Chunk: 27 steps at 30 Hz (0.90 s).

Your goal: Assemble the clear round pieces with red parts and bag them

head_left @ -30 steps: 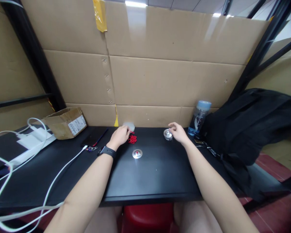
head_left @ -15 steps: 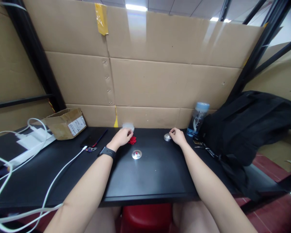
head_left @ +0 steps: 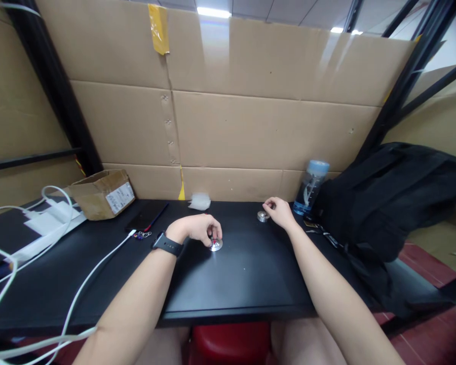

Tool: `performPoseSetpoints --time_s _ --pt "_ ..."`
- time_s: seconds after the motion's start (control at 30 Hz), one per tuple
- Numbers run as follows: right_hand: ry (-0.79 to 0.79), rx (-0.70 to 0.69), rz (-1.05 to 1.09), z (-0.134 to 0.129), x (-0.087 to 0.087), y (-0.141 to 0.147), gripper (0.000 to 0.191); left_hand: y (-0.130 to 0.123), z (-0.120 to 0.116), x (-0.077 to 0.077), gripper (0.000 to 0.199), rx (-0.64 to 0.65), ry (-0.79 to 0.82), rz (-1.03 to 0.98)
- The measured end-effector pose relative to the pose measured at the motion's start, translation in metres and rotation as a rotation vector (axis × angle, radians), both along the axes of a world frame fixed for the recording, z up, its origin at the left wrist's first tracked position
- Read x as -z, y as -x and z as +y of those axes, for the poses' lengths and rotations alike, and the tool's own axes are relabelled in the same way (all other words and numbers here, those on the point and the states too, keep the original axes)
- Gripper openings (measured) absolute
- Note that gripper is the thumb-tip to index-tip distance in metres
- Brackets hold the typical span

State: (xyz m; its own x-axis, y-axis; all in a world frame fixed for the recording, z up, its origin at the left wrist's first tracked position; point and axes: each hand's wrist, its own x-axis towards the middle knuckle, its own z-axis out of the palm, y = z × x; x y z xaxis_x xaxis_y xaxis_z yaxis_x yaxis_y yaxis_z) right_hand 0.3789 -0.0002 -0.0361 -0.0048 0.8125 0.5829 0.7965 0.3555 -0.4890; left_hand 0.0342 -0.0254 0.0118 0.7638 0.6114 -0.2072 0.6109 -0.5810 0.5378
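My left hand (head_left: 205,229), with a dark watch on its wrist, is over a small round metal disc (head_left: 216,246) with a red centre. Its thumb and fingers close around the disc's middle and cover part of it. My right hand (head_left: 279,210) rests farther back on the black table (head_left: 235,284), fingers curled together in a pinch. Right by those fingertips lies a small round silver piece (head_left: 263,217); whether they grip anything is hard to make out. The red bundle is hidden behind my left hand, apart from a trace.
A translucent plastic packet (head_left: 200,201) lies by the cardboard wall (head_left: 231,132). To the right stand a water bottle (head_left: 310,187) and a black backpack (head_left: 387,197), with keys beside them. Leftward are an open cardboard box (head_left: 102,195), a phone (head_left: 140,219), a pen and white cables (head_left: 81,289).
My left hand has come nearer, from the red bundle by the packet to the metal disc, uncovering the packet. My right hand has barely moved beside the silver piece.
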Motion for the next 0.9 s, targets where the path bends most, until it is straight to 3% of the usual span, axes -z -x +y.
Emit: performPoseSetpoints --time_s 0.13,0.27,0.4,0.57,0.7,0.9 --pt "-0.02 -0.163 -0.002 -0.016 -0.014 0.029 0.009 -0.004 0.0 0.002 0.023 -0.001 -0.005 0.017" --pt "0.048 -0.368 -0.038 -0.031 -0.019 0.057 0.008 -0.01 -0.003 0.004 0.015 0.103 -0.038 -0.044" --pt "0.11 -0.445 -0.081 -0.042 -0.02 0.072 0.008 -0.016 -0.007 0.006 0.007 0.17 -0.044 -0.178" --pt "0.259 -0.587 -0.011 -0.05 -0.02 0.081 0.023 -0.025 -0.01 0.005 0.01 0.089 -0.305 -0.357" --pt "0.249 -0.577 0.029 -0.053 -0.019 0.086 0.042 -0.035 -0.012 0.006 0.014 -0.046 -0.453 -0.472" --pt "0.199 -0.537 0.005 -0.055 -0.022 0.088 0.044 -0.047 -0.014 0.013 0.016 -0.118 -0.532 -0.537"
